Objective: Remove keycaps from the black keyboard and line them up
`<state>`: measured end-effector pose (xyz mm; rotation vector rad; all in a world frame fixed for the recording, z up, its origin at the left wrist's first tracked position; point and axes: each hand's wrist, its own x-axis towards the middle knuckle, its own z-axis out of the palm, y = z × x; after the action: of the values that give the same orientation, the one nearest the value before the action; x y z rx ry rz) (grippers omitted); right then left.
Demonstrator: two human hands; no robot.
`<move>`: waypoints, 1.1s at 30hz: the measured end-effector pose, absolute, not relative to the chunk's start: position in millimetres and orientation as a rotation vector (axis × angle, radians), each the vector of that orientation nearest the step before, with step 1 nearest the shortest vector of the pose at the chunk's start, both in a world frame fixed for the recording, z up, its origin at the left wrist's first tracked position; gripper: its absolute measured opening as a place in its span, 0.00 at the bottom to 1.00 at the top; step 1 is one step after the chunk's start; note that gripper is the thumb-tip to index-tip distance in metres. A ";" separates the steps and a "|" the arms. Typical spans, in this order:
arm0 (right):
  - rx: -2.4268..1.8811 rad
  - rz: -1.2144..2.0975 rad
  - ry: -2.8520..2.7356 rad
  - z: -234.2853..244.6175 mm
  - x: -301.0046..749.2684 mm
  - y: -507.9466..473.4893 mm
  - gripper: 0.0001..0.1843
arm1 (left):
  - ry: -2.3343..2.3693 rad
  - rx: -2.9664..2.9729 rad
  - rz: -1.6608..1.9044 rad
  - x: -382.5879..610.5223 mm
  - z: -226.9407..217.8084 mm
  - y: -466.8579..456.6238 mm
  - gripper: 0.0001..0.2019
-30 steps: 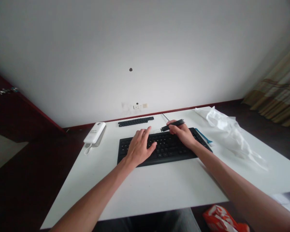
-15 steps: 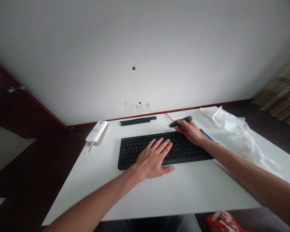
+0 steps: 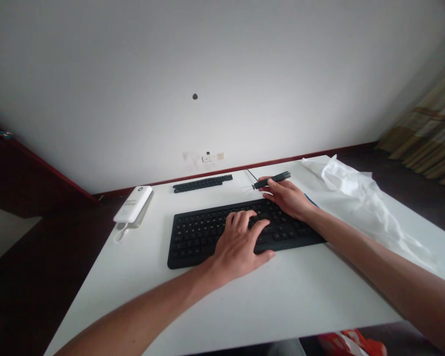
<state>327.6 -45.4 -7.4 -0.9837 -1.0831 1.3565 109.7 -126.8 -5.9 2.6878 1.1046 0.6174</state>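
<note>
A black keyboard [image 3: 196,232] lies across the white table in front of me. My left hand [image 3: 239,242] rests on its middle with the fingers apart and bent, the thumb out over the front edge. Above the keyboard's right part, my right hand [image 3: 287,195] is closed around a black keyboard brush [image 3: 270,180]. Thin wire loops stick out of the brush's left end, and its bristles point right. Under the right wrist a blue thing [image 3: 311,200] shows in part.
Behind the keyboard lies a black strip of keys [image 3: 200,184]. To the left is a white power bank [image 3: 134,203] with a short cable. A crumpled clear plastic bag [image 3: 359,193] covers the right side of the white table [image 3: 222,316]. A dark cable [image 3: 252,175] runs off the back.
My left hand's fingers have gone from flat and stretched to bent. The brush is still in my right hand, turned slightly. The whole view has shifted a little.
</note>
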 end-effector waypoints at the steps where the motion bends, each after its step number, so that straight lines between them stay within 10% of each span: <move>1: -0.985 1.350 -1.070 -6.4 327.0 -46.2 0.18 | 1.093 2.659 0.624 108.3 -6.5 -124.9 0.32; 33: -1.102 0.860 -1.637 10.0 322.9 -70.2 0.13 | 1.066 2.588 0.636 106.9 -6.0 -123.4 0.31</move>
<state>322.9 -70.2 10.0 -1.1025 -1.6374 0.8603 106.9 -123.4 -6.0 2.5882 1.0665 0.6363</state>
